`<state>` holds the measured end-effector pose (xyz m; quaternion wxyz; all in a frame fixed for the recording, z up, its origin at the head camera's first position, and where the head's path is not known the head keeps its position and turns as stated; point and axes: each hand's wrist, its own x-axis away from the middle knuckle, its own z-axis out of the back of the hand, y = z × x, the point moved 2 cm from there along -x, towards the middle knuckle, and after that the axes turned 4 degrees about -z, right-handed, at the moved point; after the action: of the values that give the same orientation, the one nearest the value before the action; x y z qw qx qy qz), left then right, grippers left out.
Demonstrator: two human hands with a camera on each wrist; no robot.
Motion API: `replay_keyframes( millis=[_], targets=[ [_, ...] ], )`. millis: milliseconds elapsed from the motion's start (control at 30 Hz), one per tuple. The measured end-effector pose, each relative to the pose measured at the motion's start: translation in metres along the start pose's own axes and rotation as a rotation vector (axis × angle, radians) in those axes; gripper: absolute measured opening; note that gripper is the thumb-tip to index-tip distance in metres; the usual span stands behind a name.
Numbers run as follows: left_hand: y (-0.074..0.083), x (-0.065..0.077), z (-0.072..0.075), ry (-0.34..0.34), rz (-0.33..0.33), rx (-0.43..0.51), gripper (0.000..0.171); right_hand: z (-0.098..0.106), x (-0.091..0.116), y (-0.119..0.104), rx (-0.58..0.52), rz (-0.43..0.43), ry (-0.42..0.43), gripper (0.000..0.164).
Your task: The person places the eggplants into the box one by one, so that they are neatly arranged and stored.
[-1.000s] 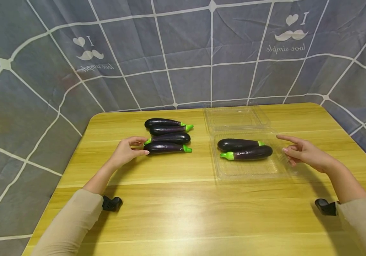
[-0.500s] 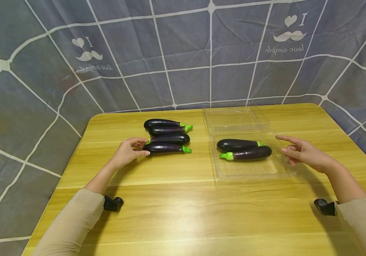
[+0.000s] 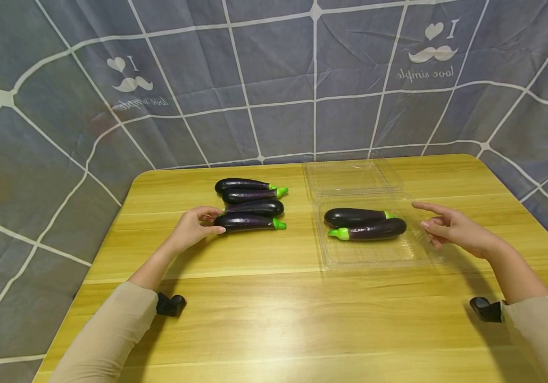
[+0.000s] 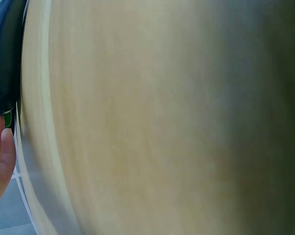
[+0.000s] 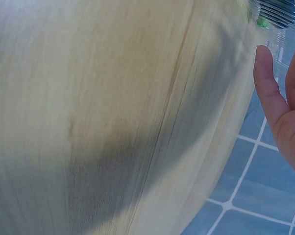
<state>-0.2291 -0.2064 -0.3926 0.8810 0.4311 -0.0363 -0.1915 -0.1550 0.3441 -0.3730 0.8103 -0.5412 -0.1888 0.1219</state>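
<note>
In the head view my left hand (image 3: 192, 229) pinches the blunt left end of the nearest dark purple eggplant (image 3: 247, 221), thumb on its near side and fingers behind. This eggplant lies on the table, its green stem pointing right. Right behind it lies another eggplant (image 3: 259, 207), its stem end partly hidden by my fingers. My right hand (image 3: 465, 230) hovers at the right edge of a clear plastic clamshell container (image 3: 370, 258), index finger extended, holding nothing. Inside that container two eggplants (image 3: 374, 230) lie side by side with stems pointing opposite ways.
Two further eggplants (image 3: 242, 184) lie at the back of the left group. The container's lid (image 3: 346, 175) is folded back toward the rear table edge. A grey curtain (image 3: 279, 80) with white lines hangs behind the wooden table (image 3: 274, 319). Black wrist cameras (image 3: 171, 305) sit at both cuffs.
My left hand has edged slightly right over the end of the nearest eggplant, covering more of the stem behind it. My right hand and the container stay as they were.
</note>
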Motion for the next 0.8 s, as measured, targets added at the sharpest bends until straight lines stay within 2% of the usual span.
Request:
replay_keyframes(
  millis=[367,800],
  targets=[
    [-0.0009,-0.0003,-0.0022,-0.01,-0.024,-0.017,0.045,-0.001,0.0005,0.0012,0.003,-0.005,0.006,0.048],
    [-0.0001,-0.0013,-0.0039,-0.026,-0.015,-0.013,0.043,-0.0011,0.0007,0.0028,0.004,0.003,0.007,0.047]
  ],
)
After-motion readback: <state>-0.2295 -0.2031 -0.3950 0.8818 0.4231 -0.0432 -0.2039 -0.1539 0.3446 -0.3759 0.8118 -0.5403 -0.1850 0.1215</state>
